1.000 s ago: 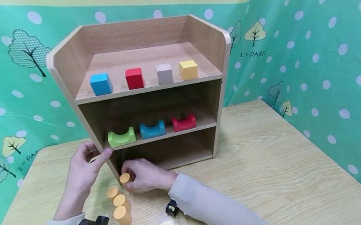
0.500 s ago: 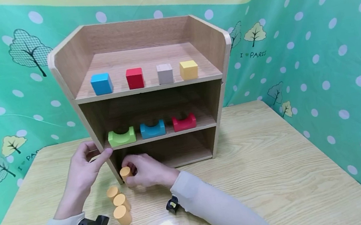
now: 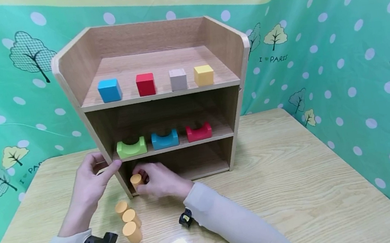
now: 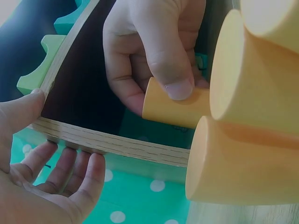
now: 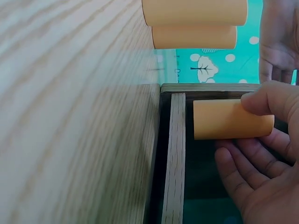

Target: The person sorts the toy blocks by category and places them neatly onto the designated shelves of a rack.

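In the head view, my right hand [image 3: 160,180] pinches a light wooden cylinder [image 3: 136,180] upright between thumb and fingers. It is in the bottom compartment's left front corner. The right wrist view shows this cylinder [image 5: 222,123] above the bottom board [image 5: 175,154], a small gap between them. My left hand [image 3: 92,181] grips the left side panel of the wooden shelf unit [image 3: 152,35]; its thumb lies at the middle board's front corner and its fingers touch the panel's outer face. Three more cylinders [image 3: 132,233] stand close together on the table, in front of the unit.
Green [image 3: 132,149], blue [image 3: 165,141] and red [image 3: 199,133] notched blocks line the middle board. On the top board stand a blue cube [image 3: 109,91], a red cube [image 3: 146,85], a grey cube [image 3: 178,80] and a yellow cube [image 3: 204,76]. A patterned cloth [image 3: 340,53] hangs behind.
My right hand has carried the cylinder from the table just before the unit up and inward, over the bottom board. My left hand and the other cylinders have stayed put.
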Motion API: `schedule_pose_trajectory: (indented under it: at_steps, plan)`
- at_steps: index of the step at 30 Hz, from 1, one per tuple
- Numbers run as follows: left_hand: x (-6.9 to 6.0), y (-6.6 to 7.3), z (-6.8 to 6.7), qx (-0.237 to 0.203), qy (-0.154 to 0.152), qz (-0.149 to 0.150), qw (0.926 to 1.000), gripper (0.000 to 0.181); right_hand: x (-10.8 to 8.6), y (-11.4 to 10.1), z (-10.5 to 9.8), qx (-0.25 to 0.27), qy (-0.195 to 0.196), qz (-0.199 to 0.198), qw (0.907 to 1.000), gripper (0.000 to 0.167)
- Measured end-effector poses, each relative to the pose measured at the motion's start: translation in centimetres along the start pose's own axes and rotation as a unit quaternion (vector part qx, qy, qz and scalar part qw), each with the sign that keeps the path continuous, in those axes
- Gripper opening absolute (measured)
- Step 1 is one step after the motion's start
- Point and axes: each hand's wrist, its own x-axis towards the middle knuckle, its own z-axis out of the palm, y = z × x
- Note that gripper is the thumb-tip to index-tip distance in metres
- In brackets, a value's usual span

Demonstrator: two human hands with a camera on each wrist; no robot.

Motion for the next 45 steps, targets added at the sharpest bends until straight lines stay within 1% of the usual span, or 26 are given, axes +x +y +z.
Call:
schedule_pose_trajectory:
  at_steps: [7,18,27,38,45]
  plan:
    - [0.0,0.0,0.0,-0.001,0.001,0.001,1.0,0.036,0.2,0.5,0.2,0.01,0.013,0.009,0.9998,0.023]
    - [0.0,0.0,0.0,0.004,0.0,-0.002,1.0,0.04,0.4,1.1,0.2,0.018,0.009,0.018,0.9996,0.026]
    - [0.0,0.1,0.0,0.004,0.0,-0.003,1.0,0.041,0.5,1.4,0.3,0.035,0.001,0.032,0.9989,0.03]
    - [0.0,0.0,0.0,0.007,0.0,-0.003,1.0,0.042,0.4,1.4,0.2,0.046,-0.002,0.029,0.9985,0.032]
    - [0.0,0.1,0.1,0.005,0.001,0.0,1.0,0.041,0.2,1.4,0.1,0.046,-0.004,0.022,0.9987,0.04]
